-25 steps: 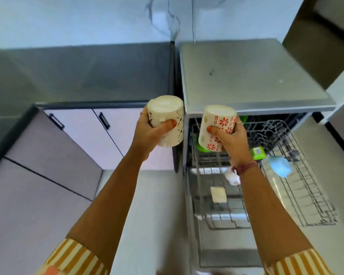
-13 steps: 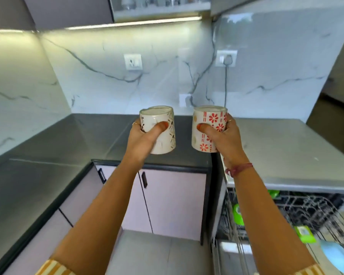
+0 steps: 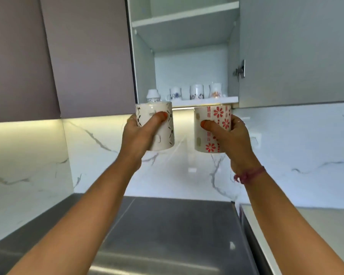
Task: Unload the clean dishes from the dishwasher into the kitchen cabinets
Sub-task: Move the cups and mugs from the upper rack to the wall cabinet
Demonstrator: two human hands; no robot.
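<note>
Both hands raised toward the open wall cabinet (image 3: 187, 56), one mug each

Left hand (image 3: 139, 133): fingers and thumb wrapped round the white mug with dark line markings (image 3: 163, 128), thumb pressed across its near face. Held by the body, not the handle; I see no handle from here, so I cannot tell which way it points

Right hand (image 3: 232, 135): same wraparound grip on the white mug with red flowers (image 3: 213, 128), thumb on the near face, fingers behind

Both mugs sit just below the front edge of the bottom shelf (image 3: 205, 102), well apart from each other, so neither knocks the other going in. Bases appear to face up, mouths down, though I cannot confirm the rims

Shelf contents: a row of patterned cups (image 3: 196, 91) toward the back, plus an upturned cup (image 3: 153, 95) at front left. Free strip along the front edge, centre and right

Judgement: carry step nearly complete; next is lifting over the shelf lip and setting down clear of the upturned cup. Risk: clipping the lip, or the open door (image 3: 296, 52) at right
</note>
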